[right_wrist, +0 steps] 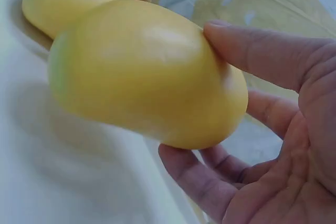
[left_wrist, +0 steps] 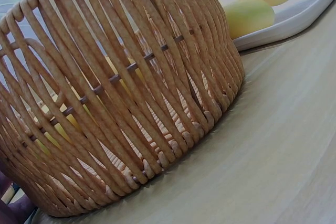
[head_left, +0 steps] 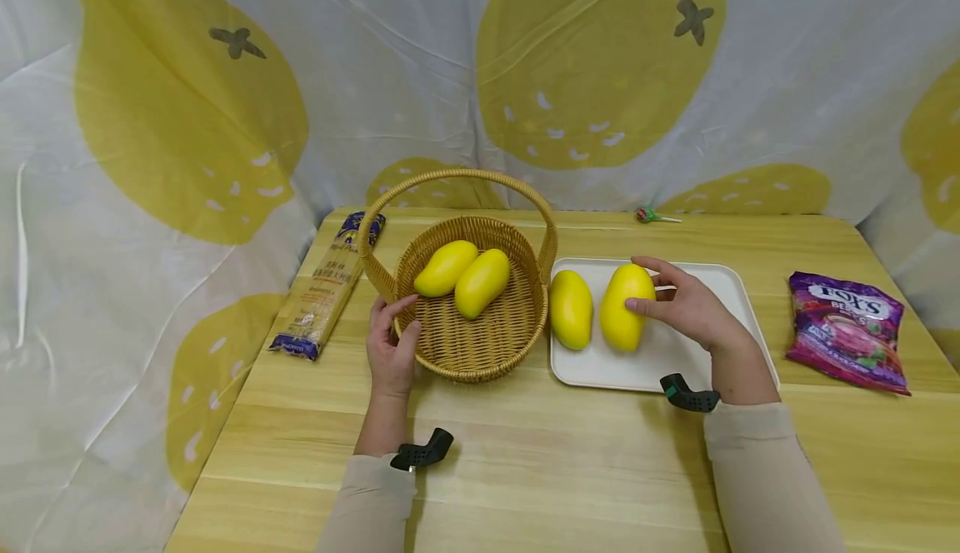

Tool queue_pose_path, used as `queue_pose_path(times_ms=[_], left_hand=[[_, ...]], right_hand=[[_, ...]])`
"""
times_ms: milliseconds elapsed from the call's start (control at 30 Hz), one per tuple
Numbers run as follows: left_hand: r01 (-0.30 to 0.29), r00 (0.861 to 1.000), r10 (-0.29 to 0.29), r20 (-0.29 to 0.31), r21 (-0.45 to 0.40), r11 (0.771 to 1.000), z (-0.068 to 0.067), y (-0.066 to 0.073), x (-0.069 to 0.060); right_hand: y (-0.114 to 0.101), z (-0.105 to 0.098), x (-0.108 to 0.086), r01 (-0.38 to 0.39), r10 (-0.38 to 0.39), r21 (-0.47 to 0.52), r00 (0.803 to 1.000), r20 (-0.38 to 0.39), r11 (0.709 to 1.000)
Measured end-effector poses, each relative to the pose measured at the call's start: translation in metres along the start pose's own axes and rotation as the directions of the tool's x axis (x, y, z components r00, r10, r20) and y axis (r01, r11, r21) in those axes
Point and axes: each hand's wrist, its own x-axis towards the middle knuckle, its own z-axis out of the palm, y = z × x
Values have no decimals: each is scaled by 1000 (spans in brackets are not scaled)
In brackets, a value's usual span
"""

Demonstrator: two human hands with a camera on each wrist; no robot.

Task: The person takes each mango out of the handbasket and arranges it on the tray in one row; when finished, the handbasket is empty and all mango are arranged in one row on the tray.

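Observation:
In the head view my right hand [head_left: 693,307] pinches a yellow mango [head_left: 625,307] between thumb and fingers. The right wrist view shows this mango [right_wrist: 147,72] tilted over the white tray [head_left: 675,370], with a shadow below it. A second mango [head_left: 572,310] lies on the tray's left part. Two more mangoes, one on the left [head_left: 446,268] and one on the right [head_left: 482,283], rest inside the wicker basket [head_left: 480,366]. At the basket's left rim, my left hand [head_left: 392,353] holds its side; some fingers are hidden behind the weave.
The basket's tall handle [head_left: 465,173] arches above it. A pack of spaghetti [head_left: 322,291] lies to the left. On the right is a purple candy bag [head_left: 847,328], and a lollipop [head_left: 656,216] lies near the table's back edge. A lemon-print curtain [head_left: 420,62] hangs behind.

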Motion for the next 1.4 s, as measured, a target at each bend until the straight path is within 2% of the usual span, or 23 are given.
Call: queue_pose_path(times_ms=[300, 600, 833, 1267, 1400], left_hand=[[-5, 1000, 5, 6, -1, 1000, 0, 2, 0], [-3, 1000, 3, -3, -16, 1000, 0, 1, 1], [-8, 1000, 8, 4, -22, 1000, 1, 2, 0], [2, 1000, -2, -3, -6, 1000, 1, 1, 0], [-8, 1000, 8, 2, -9, 1000, 1, 1, 0]], right_hand=[[8, 5, 7, -36, 35, 29, 999, 26, 999], [8, 11, 12, -39, 37, 62, 998, 43, 997], [11, 13, 14, -61, 58, 48, 997, 53, 997], [15, 15, 15, -41, 34, 92, 997, 72, 995], [15, 15, 15, -46, 41, 76, 997, 67, 996]])
